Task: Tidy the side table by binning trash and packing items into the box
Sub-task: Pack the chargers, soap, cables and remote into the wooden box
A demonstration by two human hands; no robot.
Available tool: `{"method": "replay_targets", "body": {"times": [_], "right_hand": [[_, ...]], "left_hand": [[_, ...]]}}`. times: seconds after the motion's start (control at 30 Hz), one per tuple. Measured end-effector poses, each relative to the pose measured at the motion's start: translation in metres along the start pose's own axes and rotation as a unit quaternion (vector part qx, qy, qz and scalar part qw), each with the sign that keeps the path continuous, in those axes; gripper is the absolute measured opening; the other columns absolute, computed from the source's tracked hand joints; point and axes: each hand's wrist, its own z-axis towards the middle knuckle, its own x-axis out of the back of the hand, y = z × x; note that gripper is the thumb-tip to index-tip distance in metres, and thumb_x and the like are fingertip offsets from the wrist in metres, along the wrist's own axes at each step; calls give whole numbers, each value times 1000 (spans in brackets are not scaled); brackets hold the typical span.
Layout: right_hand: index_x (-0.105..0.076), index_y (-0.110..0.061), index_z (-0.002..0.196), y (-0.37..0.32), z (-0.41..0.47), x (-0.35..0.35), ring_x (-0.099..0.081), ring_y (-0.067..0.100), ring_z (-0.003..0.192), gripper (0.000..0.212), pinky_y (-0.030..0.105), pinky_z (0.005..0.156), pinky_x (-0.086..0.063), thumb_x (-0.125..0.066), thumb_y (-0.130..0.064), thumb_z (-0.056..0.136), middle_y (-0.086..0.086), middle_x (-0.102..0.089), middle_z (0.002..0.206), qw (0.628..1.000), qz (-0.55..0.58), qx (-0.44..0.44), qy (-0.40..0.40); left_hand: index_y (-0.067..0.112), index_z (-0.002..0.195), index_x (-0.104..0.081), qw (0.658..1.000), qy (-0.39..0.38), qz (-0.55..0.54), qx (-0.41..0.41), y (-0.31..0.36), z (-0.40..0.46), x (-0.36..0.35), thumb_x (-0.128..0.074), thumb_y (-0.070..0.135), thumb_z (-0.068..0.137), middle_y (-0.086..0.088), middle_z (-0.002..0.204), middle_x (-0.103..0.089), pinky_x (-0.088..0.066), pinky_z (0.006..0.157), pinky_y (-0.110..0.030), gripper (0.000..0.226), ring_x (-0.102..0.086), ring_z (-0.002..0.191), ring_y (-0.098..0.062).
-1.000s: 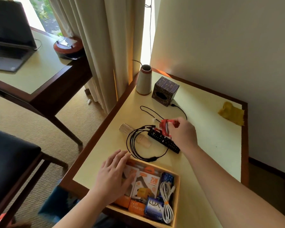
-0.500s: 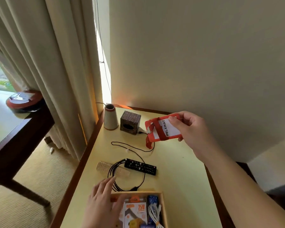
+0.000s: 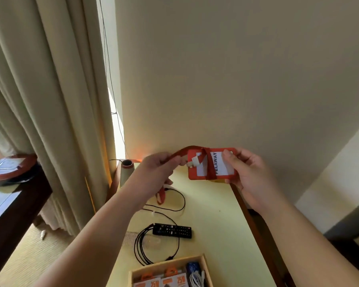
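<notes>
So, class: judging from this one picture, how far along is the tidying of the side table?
Done: the box already holds orange packets and a white cable. In hand: the right hand holds the red badge holder while the left hand grips its strap. Left: the remote, black cable and comb lie on the table. No bin is in view.

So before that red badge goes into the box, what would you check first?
1. Badge holder gripped by right hand: ok.
2. Red strap held by left hand: ok.
3. Strap bundled up: not ok, an end dangles below the left hand.
4. Free room in box: cannot tell, only partly in view.
5. Table finished: not ok, remote and black cable remain.
</notes>
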Motion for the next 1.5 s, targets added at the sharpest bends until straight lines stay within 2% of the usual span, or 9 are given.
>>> {"method": "replay_targets", "body": {"times": [0.13, 0.3, 0.47, 0.53, 0.63, 0.77, 1.03, 1.23, 1.5], "right_hand": [[-71, -15, 103, 5, -6, 4, -73, 22, 83, 12, 27, 57, -57, -67, -25, 100, 12, -77, 100, 998, -20, 15, 62], [-69, -19, 100, 1, -8, 10, -75, 15, 67, 8, 34, 69, -61, -66, -26, 102, 0, -78, 86, 993, 15, 4, 113], [-68, -21, 102, -13, -5, 18, -74, 23, 92, 8, 36, 77, -65, -69, -29, 99, 6, -75, 100, 989, 48, -11, 138], [-69, -19, 103, -23, -4, 19, -76, 23, 91, 12, 32, 69, -63, -72, -29, 97, 8, -77, 100, 991, 58, -12, 119], [-71, -13, 104, -38, -6, 18, -77, 27, 93, 19, 27, 62, -59, -75, -28, 93, 11, -79, 98, 998, 48, -12, 44], [-71, -9, 106, -61, -14, 10, -77, 29, 96, 19, 27, 57, -58, -72, -24, 94, 14, -79, 100, 997, 47, 10, -59], [-71, -5, 104, -93, -19, 17, -73, 17, 70, 16, 19, 44, -50, -72, -17, 94, 16, -78, 95, 988, 117, 16, -100], [-71, -3, 105, -93, -19, 27, -72, 18, 68, 20, 21, 47, -54, -73, -19, 92, 15, -79, 91, 988, 116, 11, -102], [-72, -10, 99, -89, -21, 26, -79, 26, 85, 22, 25, 49, -57, -73, -25, 82, 10, -80, 90, 987, 102, 43, -117]], "left_hand": [[37, 99, -76, 986, 121, 31, -114, 31, -18, 27, -60, 34, 103, 8, 71, -60, -49, 62, -21, 17, -57, 65, -8], [26, 95, -83, 973, -90, 80, -198, 66, -51, 43, -74, 19, 94, 2, 67, -63, -38, 60, -21, 12, -48, 62, -12], [55, 105, -72, 879, -187, 434, -67, 48, -50, 35, -71, 46, 93, 28, 99, -69, -47, 82, -14, 15, -64, 93, 4], [57, 136, -53, 854, -228, 468, 0, 31, -45, 29, -72, 62, 86, 31, 134, -57, -43, 105, -25, 53, -55, 124, 3], [53, 154, -30, 933, -126, 337, -25, 25, -36, 10, -73, 73, 78, 25, 154, -45, -40, 117, -40, 90, -43, 143, -7], [62, 150, -30, 981, -54, 136, -131, 52, -22, -19, -81, 33, 89, 35, 141, -53, -44, 114, -34, 85, -49, 137, 1], [32, 105, -67, 979, 23, 29, -201, 80, -11, -49, -61, 7, 102, 27, 95, -76, -52, 78, -10, 26, -70, 96, 6], [37, 91, -74, 976, 113, 1, -187, 70, 0, -61, -61, 14, 99, 7, 93, -77, -62, 75, -29, 27, -74, 93, -17], [26, 112, -69, 980, 96, -44, -168, 68, -9, -70, -61, 3, 102, 2, 102, -78, -59, 71, -21, 26, -75, 94, -10]]}}
